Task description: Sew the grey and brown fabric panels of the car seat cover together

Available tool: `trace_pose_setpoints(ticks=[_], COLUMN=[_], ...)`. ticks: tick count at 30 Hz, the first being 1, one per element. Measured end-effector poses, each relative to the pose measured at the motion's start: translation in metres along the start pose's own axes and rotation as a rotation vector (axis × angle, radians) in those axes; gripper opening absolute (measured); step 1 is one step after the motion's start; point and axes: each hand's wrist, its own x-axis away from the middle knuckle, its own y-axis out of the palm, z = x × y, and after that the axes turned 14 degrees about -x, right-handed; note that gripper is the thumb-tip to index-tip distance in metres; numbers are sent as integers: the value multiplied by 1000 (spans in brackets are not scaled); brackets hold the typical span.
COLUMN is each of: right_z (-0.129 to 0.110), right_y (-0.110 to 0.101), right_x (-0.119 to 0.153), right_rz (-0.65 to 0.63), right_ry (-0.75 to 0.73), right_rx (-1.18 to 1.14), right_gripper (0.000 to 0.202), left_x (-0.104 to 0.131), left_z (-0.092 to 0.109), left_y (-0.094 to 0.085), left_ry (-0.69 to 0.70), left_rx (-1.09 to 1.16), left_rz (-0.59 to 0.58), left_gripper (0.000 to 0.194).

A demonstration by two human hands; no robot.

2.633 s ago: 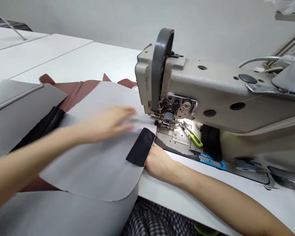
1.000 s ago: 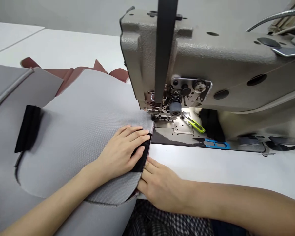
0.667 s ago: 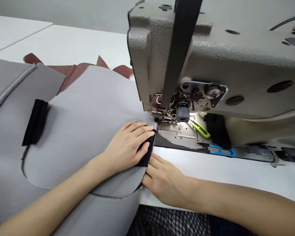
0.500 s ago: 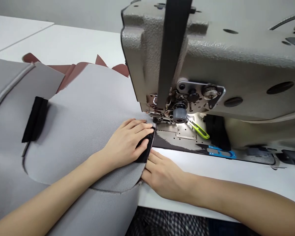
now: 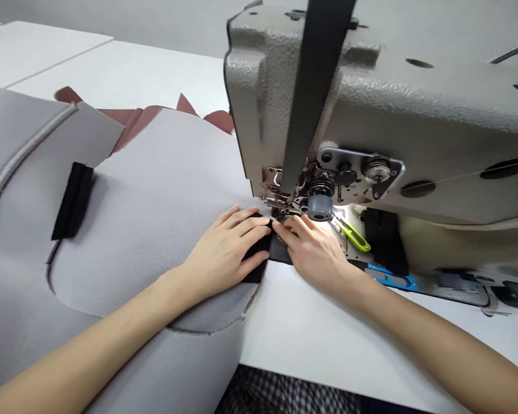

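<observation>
My left hand (image 5: 228,247) lies flat on a grey woven fabric panel (image 5: 155,213), its fingers pressing a black strip (image 5: 259,256) at the panel's right edge. My right hand (image 5: 315,250) rests on the machine bed just right of the strip, fingertips touching the strip's far end close under the presser foot (image 5: 280,204) of a beige industrial sewing machine (image 5: 371,109). The needle area is partly hidden by my right fingers.
A second black strip (image 5: 72,201) sits on the grey fabric at left. Reddish-brown material (image 5: 133,121) lies behind the panel. Yellow-green thread snips (image 5: 351,233) and a blue tool (image 5: 392,280) lie on the machine bed. The white table (image 5: 328,339) extends right.
My right hand moved from the panel's lower edge up to the presser foot area. My left hand stayed pressed on the black strip.
</observation>
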Motion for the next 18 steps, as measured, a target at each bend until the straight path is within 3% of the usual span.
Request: trace_pose_setpoints(ticks=[10,14,18], right_z=[-2,0,12], right_y=[2,-3,-20], right_x=[-3,4,19], right_rz=[-21,47,225], right_ry=[96,30,41], right_rx=[46,21,130], right_gripper=[43,38,21], left_x=[-7,-9,-10], left_z=[0,0,0], left_y=[-3,-3,-3], left_ry=[-29,-33,-27], left_rx=[-48,-47,-55], left_rz=[-29,-32,-13], left_gripper=[30,30,27])
